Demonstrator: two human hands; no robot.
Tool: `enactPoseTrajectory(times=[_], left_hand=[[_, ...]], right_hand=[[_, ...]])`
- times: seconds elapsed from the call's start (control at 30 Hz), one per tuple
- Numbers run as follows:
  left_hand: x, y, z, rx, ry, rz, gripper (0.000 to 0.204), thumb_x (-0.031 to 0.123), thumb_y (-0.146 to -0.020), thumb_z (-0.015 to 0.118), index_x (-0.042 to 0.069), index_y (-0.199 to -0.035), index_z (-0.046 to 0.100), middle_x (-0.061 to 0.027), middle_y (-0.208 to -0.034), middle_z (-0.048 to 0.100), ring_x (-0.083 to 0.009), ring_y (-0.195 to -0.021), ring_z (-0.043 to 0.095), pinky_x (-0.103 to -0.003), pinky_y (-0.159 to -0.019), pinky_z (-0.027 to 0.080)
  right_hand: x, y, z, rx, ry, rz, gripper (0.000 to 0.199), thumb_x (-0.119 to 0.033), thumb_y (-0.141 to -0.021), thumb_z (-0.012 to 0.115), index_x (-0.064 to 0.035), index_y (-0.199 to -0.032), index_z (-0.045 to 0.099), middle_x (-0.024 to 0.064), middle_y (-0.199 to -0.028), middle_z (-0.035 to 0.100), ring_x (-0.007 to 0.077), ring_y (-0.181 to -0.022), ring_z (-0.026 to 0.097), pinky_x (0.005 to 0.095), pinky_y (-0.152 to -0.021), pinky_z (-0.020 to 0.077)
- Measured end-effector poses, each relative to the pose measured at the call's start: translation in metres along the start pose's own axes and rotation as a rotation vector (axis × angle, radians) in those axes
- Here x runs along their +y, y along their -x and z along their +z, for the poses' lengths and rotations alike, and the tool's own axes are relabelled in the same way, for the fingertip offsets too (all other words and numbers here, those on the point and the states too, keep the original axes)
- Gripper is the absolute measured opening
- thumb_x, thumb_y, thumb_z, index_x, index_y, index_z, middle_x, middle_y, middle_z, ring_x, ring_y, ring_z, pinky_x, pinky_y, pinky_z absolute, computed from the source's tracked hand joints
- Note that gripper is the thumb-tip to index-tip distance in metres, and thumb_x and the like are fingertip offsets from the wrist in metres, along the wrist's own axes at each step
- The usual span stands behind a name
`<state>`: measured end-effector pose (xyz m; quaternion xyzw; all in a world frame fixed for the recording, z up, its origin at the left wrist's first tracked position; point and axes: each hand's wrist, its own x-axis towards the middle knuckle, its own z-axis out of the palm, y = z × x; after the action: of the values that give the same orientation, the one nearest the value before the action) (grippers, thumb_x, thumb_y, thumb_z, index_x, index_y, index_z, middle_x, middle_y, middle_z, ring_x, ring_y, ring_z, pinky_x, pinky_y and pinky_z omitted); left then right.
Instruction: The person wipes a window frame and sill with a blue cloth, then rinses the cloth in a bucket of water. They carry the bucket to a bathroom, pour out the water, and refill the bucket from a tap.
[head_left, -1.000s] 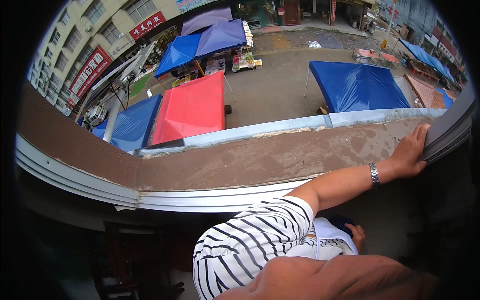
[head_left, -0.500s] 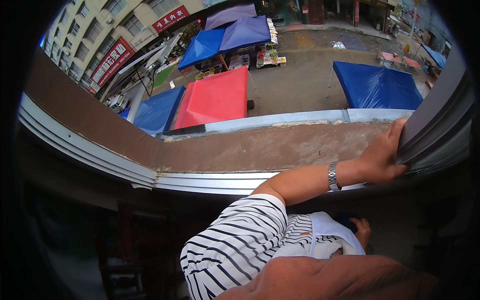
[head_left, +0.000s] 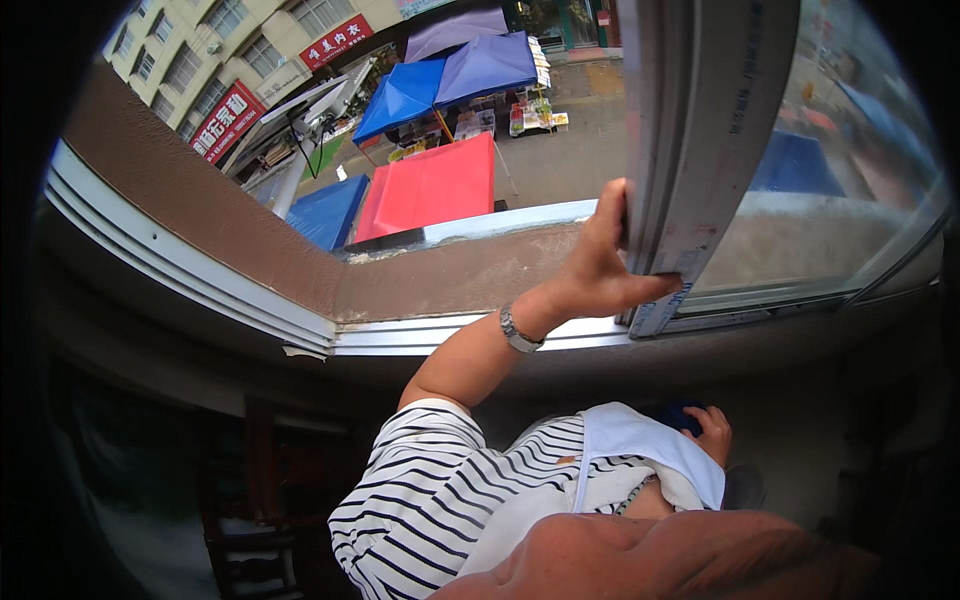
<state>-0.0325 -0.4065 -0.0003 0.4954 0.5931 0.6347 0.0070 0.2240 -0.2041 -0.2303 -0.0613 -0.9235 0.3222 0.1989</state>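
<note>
My left hand [head_left: 598, 268] grips the sliding window sash [head_left: 700, 150] by its metal edge, just above the sill track [head_left: 440, 335]; fingers behind, thumb in front. It is probably heavy and stiff, with fragile glass; I'd hold the frame, never the pane. My right hand [head_left: 715, 432] rests low on something dark blue [head_left: 680, 415]; I cannot tell its grip.

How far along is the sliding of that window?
Done: the window sash stands roughly midway across the opening. In hand: the left hand grips the sash's leading edge, thumb on its face. Left: the stretch above the bare track is open, with street canopies showing through.
</note>
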Motion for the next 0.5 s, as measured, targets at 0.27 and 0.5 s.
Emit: enactPoseTrajectory(times=[0.27,0.5], left_hand=[[0.030,0.080,-0.104,0.068,0.004,-0.116,0.083,0.000,-0.063,0.082,0.005,-0.130,0.033,-0.0084,-0.118,0.054,-0.0180,-0.112,0.055,-0.034,-0.094,0.046],[0.058,0.125,-0.163,0.237,-0.068,-0.067,0.064,-0.007,-0.061,0.075,-0.002,-0.120,0.051,-0.0144,-0.117,0.060,-0.0274,-0.109,0.060,-0.040,-0.094,0.051]], right_hand=[[-0.024,0.002,0.030,-0.040,-0.027,-0.051,0.030,-0.007,-0.057,0.065,-0.0084,-0.087,0.070,0.0127,-0.074,0.056,0.0323,-0.073,0.057,0.0409,-0.064,0.0491],[-0.043,-0.001,0.041,-0.136,-0.043,-0.152,0.029,-0.007,-0.057,0.066,-0.0084,-0.086,0.069,0.0132,-0.073,0.056,0.0333,-0.073,0.057,0.0419,-0.064,0.0486]])
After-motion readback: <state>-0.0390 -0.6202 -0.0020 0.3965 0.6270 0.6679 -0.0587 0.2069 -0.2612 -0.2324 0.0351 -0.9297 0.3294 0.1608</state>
